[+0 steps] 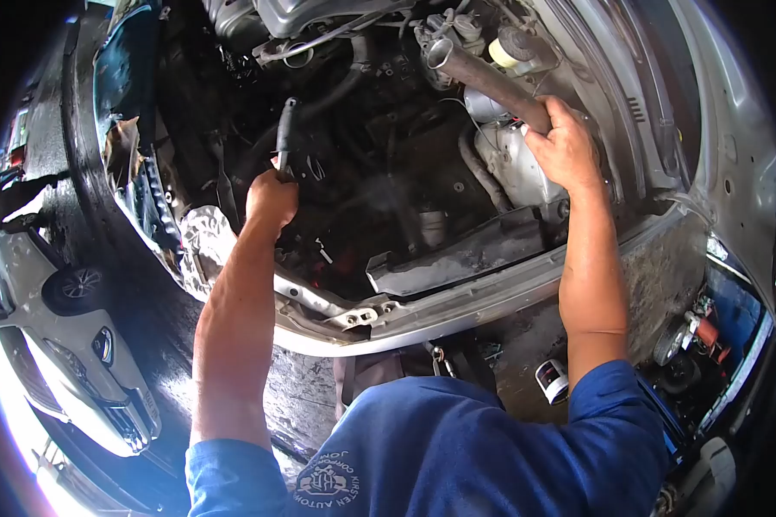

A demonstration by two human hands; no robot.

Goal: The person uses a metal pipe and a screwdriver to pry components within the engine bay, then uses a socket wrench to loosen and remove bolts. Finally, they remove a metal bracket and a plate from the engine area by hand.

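My left hand [272,203] is closed round the lower end of a grey-handled tool [286,129] that points up over the left side of the open engine bay [371,172]. What the tool's lower end looks like is hidden in the fist. On the right, my right hand [564,145] grips the lower end of a grey metal pipe [491,82], its open end tilted up and to the left. The pipe lies above a silver round part [516,159], near a yellowish-capped reservoir [509,53].
The car's front edge [422,320] runs between my body and the bay. A white car [69,319] stands at the left. On the floor at the lower right are a white container [553,381] and a red tool [707,333]. A raised metal panel [737,146] borders the right.
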